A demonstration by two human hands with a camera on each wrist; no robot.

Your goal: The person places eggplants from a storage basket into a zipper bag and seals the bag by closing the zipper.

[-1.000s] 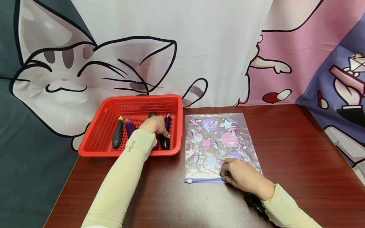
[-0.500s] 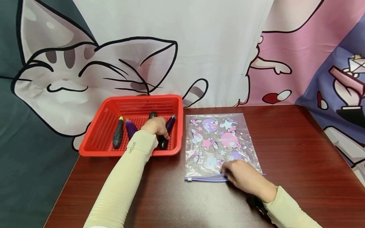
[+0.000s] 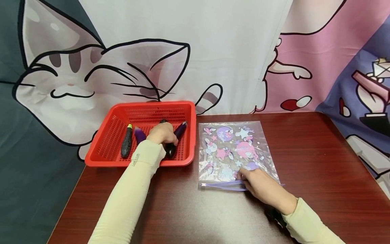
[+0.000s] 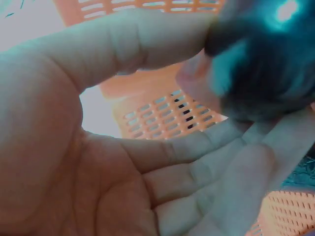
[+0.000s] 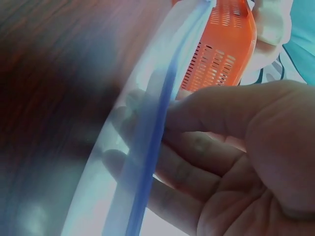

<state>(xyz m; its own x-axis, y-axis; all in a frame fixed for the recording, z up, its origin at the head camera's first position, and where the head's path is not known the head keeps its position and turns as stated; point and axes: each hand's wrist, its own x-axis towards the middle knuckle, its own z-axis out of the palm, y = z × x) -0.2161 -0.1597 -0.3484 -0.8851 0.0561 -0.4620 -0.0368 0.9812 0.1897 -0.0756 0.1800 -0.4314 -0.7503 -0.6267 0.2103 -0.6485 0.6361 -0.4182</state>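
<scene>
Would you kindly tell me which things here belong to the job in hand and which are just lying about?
Likely part of the job:
dark eggplant, in the left hand
zip bag, edge in the right hand
red basket
yellow-tipped vegetable and purple eggplant, perhaps

Seemingly just there:
cartoon backdrop
brown table, beneath

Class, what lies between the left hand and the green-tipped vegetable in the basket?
In the head view, a purple eggplant, partly hidden by the sleeve, lies between the left hand and the green-tipped vegetable.

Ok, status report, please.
Left hand holds glossy purple eggplant in red plastic basket. Right hand pinches purple zip edge of clear printed plastic bag. Possible obstacle: basket wall.
</scene>
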